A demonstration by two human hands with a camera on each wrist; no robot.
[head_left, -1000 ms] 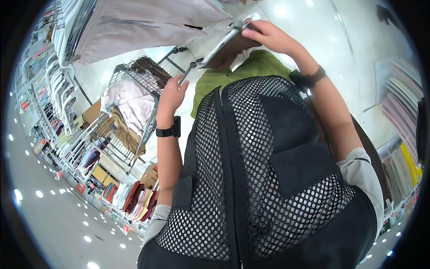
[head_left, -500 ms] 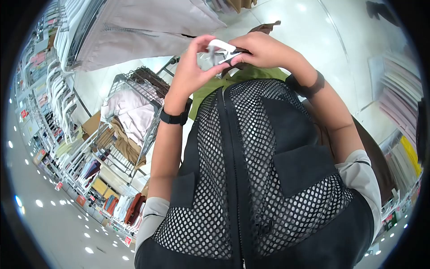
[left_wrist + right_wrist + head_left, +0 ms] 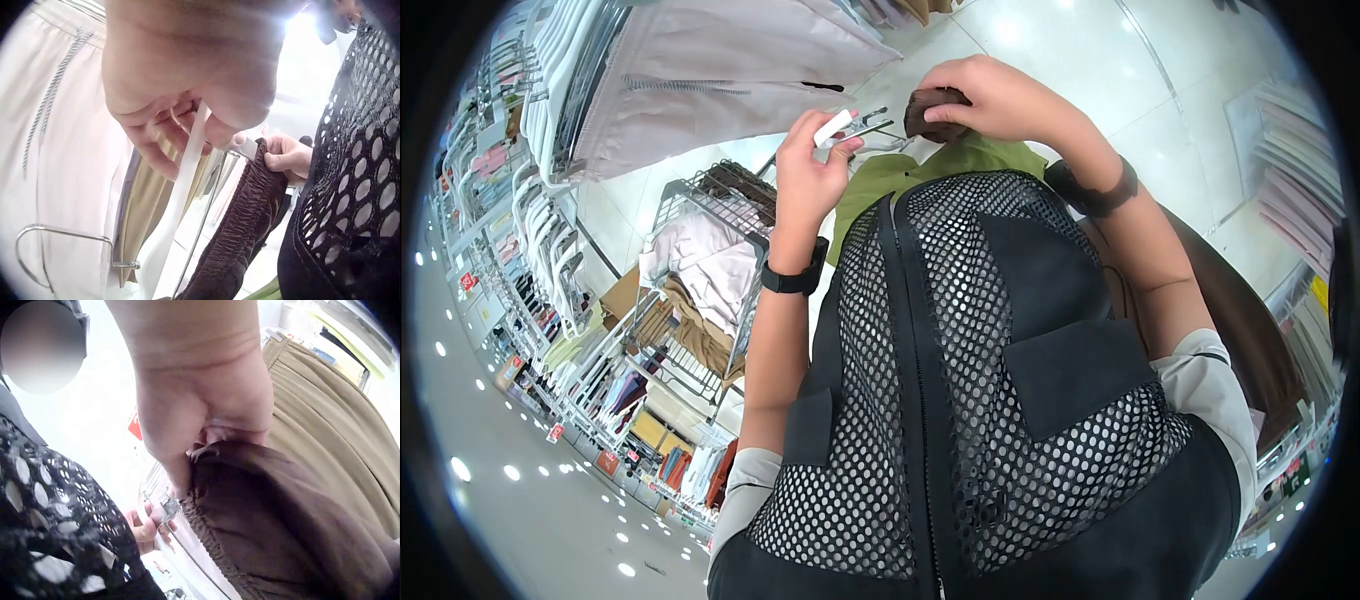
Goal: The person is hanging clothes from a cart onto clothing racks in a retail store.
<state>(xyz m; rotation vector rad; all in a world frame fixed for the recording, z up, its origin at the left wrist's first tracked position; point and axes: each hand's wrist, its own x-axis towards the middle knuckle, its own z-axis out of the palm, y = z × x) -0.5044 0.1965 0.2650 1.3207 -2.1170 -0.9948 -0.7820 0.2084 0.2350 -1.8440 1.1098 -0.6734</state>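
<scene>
My left hand (image 3: 808,170) grips a white hanger (image 3: 181,187) with a metal hook (image 3: 62,231) and metal clips (image 3: 167,509). In the head view one white end of it sticks up past the fingers. My right hand (image 3: 1000,95) pinches the gathered elastic waistband of a dark brown garment (image 3: 262,519), thumb on the near side. The garment (image 3: 231,237) hangs down beside the hanger in the left wrist view, its waistband close to a clip. The fingers of the right hand are partly hidden behind the cloth.
Pale pink drawstring trousers (image 3: 710,80) hang on a rack at upper left. Below them stands a wire basket cart (image 3: 745,230) with folded clothes (image 3: 700,255). White hangers (image 3: 550,230) line the left side. Olive trousers (image 3: 331,419) hang near the right hand. Racks of clothes (image 3: 1290,180) stand at right.
The left hand came up to the hanger and clips at the right hand, then drew away left with the hanger. The right hand keeps the brown garment; the two hands are now apart.
</scene>
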